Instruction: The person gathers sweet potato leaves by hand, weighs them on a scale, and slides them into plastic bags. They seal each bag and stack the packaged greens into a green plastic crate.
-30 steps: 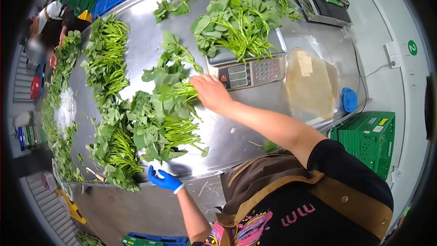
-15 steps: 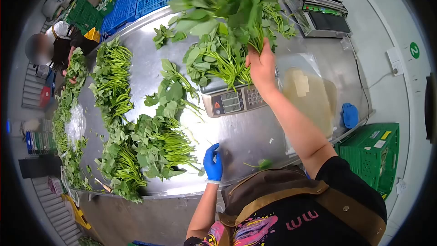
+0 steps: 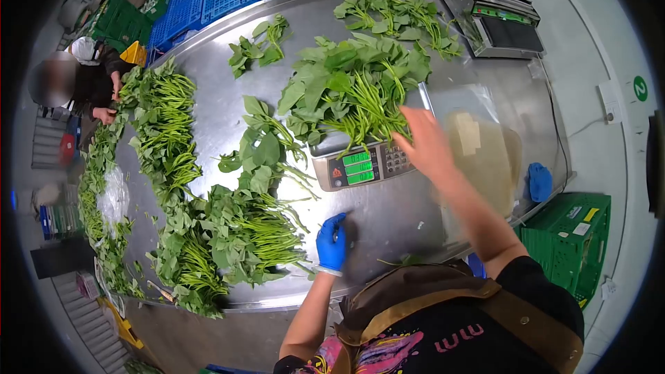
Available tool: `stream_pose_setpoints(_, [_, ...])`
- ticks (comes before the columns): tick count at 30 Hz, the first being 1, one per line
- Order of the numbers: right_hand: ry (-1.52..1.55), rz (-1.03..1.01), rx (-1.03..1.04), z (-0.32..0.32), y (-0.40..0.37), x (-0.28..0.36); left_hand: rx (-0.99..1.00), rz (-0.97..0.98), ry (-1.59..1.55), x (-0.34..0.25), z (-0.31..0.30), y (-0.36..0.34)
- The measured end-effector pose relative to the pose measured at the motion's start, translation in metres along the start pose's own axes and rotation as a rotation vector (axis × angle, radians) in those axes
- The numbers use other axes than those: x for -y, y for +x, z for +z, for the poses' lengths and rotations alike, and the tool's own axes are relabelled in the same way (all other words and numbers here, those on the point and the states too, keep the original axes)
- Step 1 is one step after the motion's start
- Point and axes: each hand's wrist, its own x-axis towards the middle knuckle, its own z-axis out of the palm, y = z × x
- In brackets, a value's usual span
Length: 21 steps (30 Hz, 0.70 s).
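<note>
A pile of leafy green stems [image 3: 360, 90] lies on a digital scale [image 3: 360, 168], whose display glows green. My bare right hand [image 3: 424, 140] is at the right edge of the pile, fingers apart, slightly blurred, holding nothing. My left hand [image 3: 332, 244], in a blue glove, rests over the metal table [image 3: 388, 215] below the scale, its fingers curled; whether something small is between them is hidden. Left of it lies a thick heap of bunched greens [image 3: 256, 235]. A few looser stems [image 3: 267, 142] lie between that heap and the scale.
Plastic sheets [image 3: 478, 145] lie right of the scale, with a sealing machine [image 3: 502, 24] behind them. A blue glove [image 3: 539, 182] sits at the right edge above a green crate [image 3: 571, 239]. More greens [image 3: 166, 118] line the left, where a co-worker [image 3: 90, 79] handles stems.
The bunch held up in my right hand has come down onto the scale, and that hand has let go and opened. The scale display has lit up green.
</note>
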Motion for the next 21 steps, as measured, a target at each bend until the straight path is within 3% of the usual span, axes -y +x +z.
stream_pose_setpoints(3, [-0.088, 0.104, 0.119, -0.005, -0.065, -0.062, -0.036, 0.015, 0.019, 0.003, -0.012, 0.008])
stream_pose_setpoints(8, [-0.304, 0.325, 0.398, 0.005, -0.176, -0.123, -0.140, 0.164, 0.390, 0.013, 0.010, 0.009])
stream_pose_setpoints(12, [-0.270, 0.533, 0.465, 0.019, -0.196, -0.112, 0.339, 0.427, 0.787, -0.012, 0.049, -0.031])
stream_pose_setpoints(15, [-0.256, 0.542, 0.450, 0.030, -0.227, -0.128, 0.550, 0.370, 0.487, -0.009, 0.048, -0.046])
stream_pose_setpoints(18, [-0.146, 0.505, 0.381, 0.025, -0.233, -0.137, 0.235, 0.276, 0.180, -0.008, 0.020, -0.036])
stream_pose_setpoints(21, [0.035, 0.506, 0.202, 0.021, -0.228, -0.156, -0.149, -0.022, -0.063, -0.023, -0.025, 0.008])
